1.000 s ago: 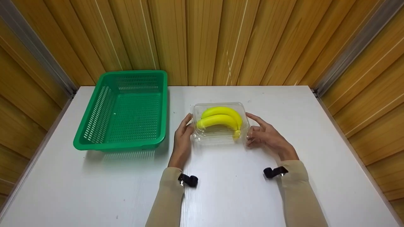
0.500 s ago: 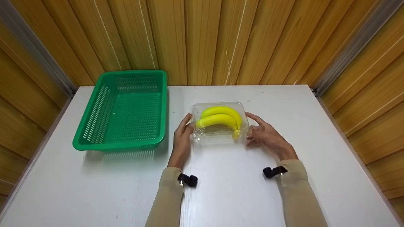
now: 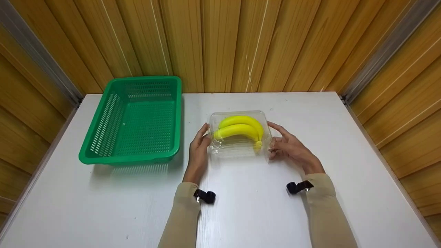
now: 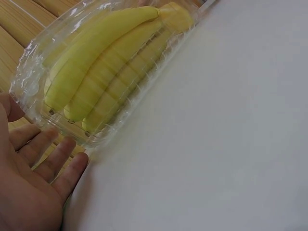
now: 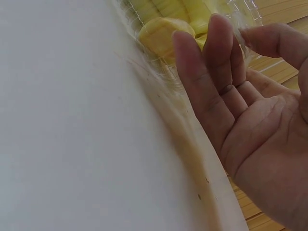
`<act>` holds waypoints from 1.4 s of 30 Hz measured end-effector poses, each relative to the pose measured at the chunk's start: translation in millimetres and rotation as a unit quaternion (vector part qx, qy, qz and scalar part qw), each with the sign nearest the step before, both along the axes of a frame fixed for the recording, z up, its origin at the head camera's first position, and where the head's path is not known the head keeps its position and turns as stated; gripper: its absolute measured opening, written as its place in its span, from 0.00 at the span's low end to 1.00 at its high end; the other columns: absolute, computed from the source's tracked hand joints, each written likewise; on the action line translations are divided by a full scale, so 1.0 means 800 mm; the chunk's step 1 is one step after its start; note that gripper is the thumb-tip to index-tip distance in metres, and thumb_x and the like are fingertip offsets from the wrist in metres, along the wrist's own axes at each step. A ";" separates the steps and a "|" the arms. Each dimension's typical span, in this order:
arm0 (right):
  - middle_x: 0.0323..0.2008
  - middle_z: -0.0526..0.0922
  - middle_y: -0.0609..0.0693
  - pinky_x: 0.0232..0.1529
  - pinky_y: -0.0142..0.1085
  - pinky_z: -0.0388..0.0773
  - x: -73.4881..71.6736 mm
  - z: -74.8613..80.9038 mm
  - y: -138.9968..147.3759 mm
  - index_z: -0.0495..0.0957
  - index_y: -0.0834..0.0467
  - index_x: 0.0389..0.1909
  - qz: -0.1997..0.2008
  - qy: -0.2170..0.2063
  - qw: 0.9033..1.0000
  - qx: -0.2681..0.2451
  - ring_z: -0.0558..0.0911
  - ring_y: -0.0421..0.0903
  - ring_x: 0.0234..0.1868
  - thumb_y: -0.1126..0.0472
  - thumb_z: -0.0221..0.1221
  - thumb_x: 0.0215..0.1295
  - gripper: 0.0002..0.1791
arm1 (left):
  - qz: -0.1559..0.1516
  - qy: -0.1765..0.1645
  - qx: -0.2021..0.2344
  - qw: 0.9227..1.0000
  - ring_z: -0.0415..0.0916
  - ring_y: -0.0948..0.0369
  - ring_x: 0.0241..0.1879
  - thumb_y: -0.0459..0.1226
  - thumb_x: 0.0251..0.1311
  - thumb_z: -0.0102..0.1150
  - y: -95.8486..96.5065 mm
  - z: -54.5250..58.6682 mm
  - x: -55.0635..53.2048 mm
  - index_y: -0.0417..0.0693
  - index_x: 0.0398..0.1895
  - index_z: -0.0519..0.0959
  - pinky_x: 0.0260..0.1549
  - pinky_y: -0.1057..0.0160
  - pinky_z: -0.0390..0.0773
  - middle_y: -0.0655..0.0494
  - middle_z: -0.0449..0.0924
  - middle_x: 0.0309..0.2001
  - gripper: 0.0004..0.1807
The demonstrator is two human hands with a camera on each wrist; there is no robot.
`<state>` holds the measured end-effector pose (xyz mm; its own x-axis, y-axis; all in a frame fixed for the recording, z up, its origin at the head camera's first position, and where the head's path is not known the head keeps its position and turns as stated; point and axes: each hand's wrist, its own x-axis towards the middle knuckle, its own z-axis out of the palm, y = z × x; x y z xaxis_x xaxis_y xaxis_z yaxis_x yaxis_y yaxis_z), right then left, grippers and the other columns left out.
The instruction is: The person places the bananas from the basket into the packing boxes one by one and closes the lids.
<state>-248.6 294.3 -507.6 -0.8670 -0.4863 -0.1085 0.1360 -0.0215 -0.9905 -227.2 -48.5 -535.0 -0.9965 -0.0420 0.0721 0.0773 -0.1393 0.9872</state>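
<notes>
A clear plastic clamshell box (image 3: 237, 151) with a bunch of yellow bananas (image 3: 239, 130) inside stands on the white table, between both hands. From its left end, my left hand (image 3: 199, 153) touches it with fairly straight fingers; in the left wrist view several fingertips (image 4: 68, 143) lie against the box's end wall. At the right end my right hand (image 3: 293, 150) pinches the near corner of the rim between thumb and bent fingers, while the index finger extends along the side. In the right wrist view the thumb (image 5: 272, 41) meets the plastic edge. Its far side is partly hidden.
A green perforated plastic basket (image 3: 144, 127) with nothing in it stands to the left at the back of the table (image 3: 241, 206). Wood-patterned panels (image 3: 220, 44) rise along the back and both sides. Each sleeve carries a small black camera (image 3: 208, 197).
</notes>
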 end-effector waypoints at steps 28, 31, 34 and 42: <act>0.29 0.79 0.54 0.41 0.49 0.90 0.001 -0.004 -0.008 0.53 0.50 0.86 -0.088 0.017 0.996 0.001 0.84 0.47 0.26 0.73 0.57 0.75 0.43 | 0.000 0.026 -0.026 0.999 0.75 0.45 0.66 0.35 0.78 0.55 -0.008 0.005 0.002 0.38 0.80 0.65 0.68 0.46 0.73 0.39 0.69 0.75 0.31; 0.29 0.78 0.54 0.40 0.48 0.90 0.001 -0.005 -0.009 0.52 0.52 0.86 -0.098 0.022 0.995 -0.001 0.84 0.47 0.27 0.73 0.57 0.75 0.43 | 0.011 0.021 -0.040 0.999 0.77 0.46 0.64 0.35 0.76 0.58 -0.009 0.006 0.005 0.38 0.78 0.69 0.66 0.47 0.75 0.40 0.72 0.73 0.29; 0.29 0.78 0.54 0.40 0.47 0.90 0.001 -0.005 -0.012 0.52 0.53 0.86 -0.107 0.022 0.994 -0.001 0.84 0.48 0.29 0.73 0.56 0.75 0.43 | 0.022 0.021 -0.046 0.998 0.79 0.46 0.62 0.33 0.74 0.60 -0.008 0.007 0.008 0.38 0.75 0.73 0.65 0.49 0.77 0.41 0.75 0.71 0.28; 0.31 0.78 0.54 0.41 0.47 0.90 0.002 -0.006 -0.016 0.55 0.51 0.86 -0.130 0.023 0.991 0.011 0.84 0.49 0.31 0.72 0.56 0.75 0.42 | 0.037 0.027 -0.089 0.995 0.84 0.48 0.55 0.35 0.69 0.66 -0.006 0.012 0.014 0.44 0.73 0.77 0.56 0.51 0.83 0.43 0.81 0.64 0.29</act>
